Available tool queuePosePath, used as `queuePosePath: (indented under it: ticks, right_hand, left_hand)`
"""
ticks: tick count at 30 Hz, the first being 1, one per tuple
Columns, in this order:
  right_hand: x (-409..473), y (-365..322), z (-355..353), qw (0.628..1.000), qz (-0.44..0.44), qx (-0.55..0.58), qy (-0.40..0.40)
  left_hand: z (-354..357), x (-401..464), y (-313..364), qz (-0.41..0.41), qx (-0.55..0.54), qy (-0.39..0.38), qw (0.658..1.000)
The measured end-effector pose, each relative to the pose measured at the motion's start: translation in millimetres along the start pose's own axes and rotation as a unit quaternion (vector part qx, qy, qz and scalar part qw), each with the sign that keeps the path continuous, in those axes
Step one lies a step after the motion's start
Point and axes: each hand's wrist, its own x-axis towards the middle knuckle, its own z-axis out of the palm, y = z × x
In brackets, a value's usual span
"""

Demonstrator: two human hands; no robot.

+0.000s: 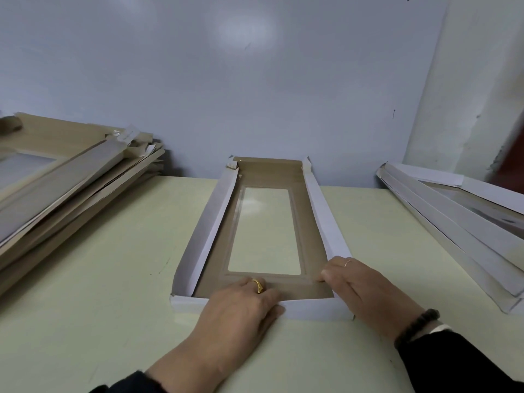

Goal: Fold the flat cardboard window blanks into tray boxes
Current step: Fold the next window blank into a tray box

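A long cardboard window tray lies in the middle of the table, its white side walls raised and its brown inside framing a clear window. My left hand reaches over the near end wall, fingers pressing on the brown floor just below the window and the thumb on the wall's white outside. My right hand grips the near right corner, fingers curled over the side wall into the tray.
A slanting stack of flat brown blanks lies at the left. Folded white trays are stacked at the right. A grey-blue wall stands right behind the pale green table.
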Motion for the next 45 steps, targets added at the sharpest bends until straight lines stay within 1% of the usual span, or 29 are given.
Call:
queuePosePath:
  ticks: [2, 4, 6, 10, 16, 18, 22, 24, 26, 27, 30, 32, 34, 37, 40, 43, 45]
  right_hand:
    - [0, 0, -1, 0.999, -0.026, -0.024, 0.012]
    - [-3, -1, 0, 0.998, -0.047, -0.026, 0.027]
    - [-6, -2, 0, 0.996, -0.071, -0.027, 0.055]
    - [-10, -4, 1, 0.979, -0.128, -0.087, 0.131]
    - [-13, -5, 4, 0.955, -0.169, -0.158, 0.183]
    - [-14, -6, 7, 0.951, -0.171, -0.173, 0.191]
    - [-15, -2, 11, 0.952, -0.161, -0.187, 0.181]
    - [-15, 5, 8, 0.949, -0.153, -0.204, 0.187]
    - [-14, 12, 4, 0.948, -0.141, -0.214, 0.19]
    - [-14, 14, 3, 0.947, -0.136, -0.218, 0.195]
    - [-15, 15, 5, 0.944, -0.126, -0.225, 0.205]
    - [-14, 14, 6, 0.943, -0.126, -0.228, 0.208]
    - [-14, 15, 7, 0.944, -0.123, -0.226, 0.208]
    - [-15, 16, 7, 0.95, -0.112, -0.215, 0.198]
    - [-15, 15, 6, 0.954, -0.111, -0.206, 0.187]
    - [-15, 13, 6, 0.958, -0.093, -0.187, 0.194]
    - [-16, 13, 6, 0.963, -0.086, -0.165, 0.195]
  left_hand:
    - [0, -1, 1, -0.013, -0.013, -0.014, 1.0]
    - [-2, 0, 3, -0.032, -0.044, -0.049, 0.997]
    - [5, -3, 1, -0.041, -0.036, -0.031, 0.998]
    - [8, -2, 0, -0.039, -0.02, -0.049, 0.998]
    - [7, -2, 0, -0.041, -0.027, -0.061, 0.997]
    - [4, -2, -3, -0.036, -0.055, -0.061, 0.996]
    - [-4, -6, -17, -0.029, -0.098, -0.054, 0.993]
    - [-9, -9, -31, -0.026, -0.06, -0.051, 0.997]
    - [-12, -12, -48, -0.012, 0.012, -0.068, 0.998]
    - [-13, -13, -55, -0.008, 0.03, -0.079, 0.996]
    - [-15, -17, -68, -0.006, 0.028, -0.095, 0.995]
    - [-17, -16, -71, 0.005, 0.024, -0.081, 0.996]
    - [-15, -16, -72, 0.02, 0.055, -0.036, 0.998]
    - [-15, -16, -70, 0.019, 0.065, -0.01, 0.998]
    - [-15, -19, -69, -0.004, 0.036, 0.017, 0.999]
    - [-13, -22, -71, -0.033, -0.003, 0.041, 0.999]
    - [-11, -22, -72, -0.053, -0.039, 0.034, 0.997]
